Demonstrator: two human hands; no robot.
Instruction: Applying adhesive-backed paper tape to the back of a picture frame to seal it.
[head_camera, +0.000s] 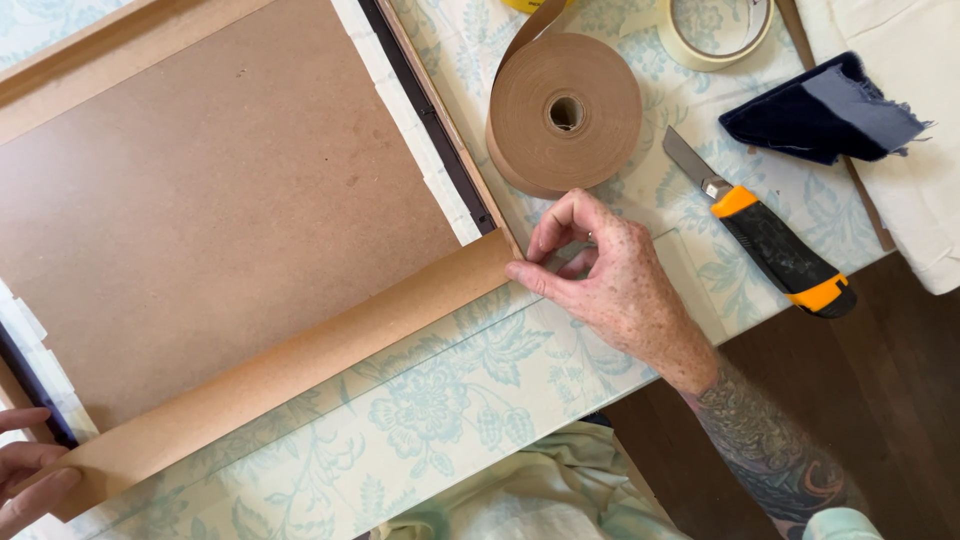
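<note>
A pale tablecloth (470, 400) is printed with light blue flowers. The board (200, 200), strip (290, 370) and roll (565, 110) are brown. The knife (780, 250) is black and orange; the cloth (820, 110) is navy.
</note>
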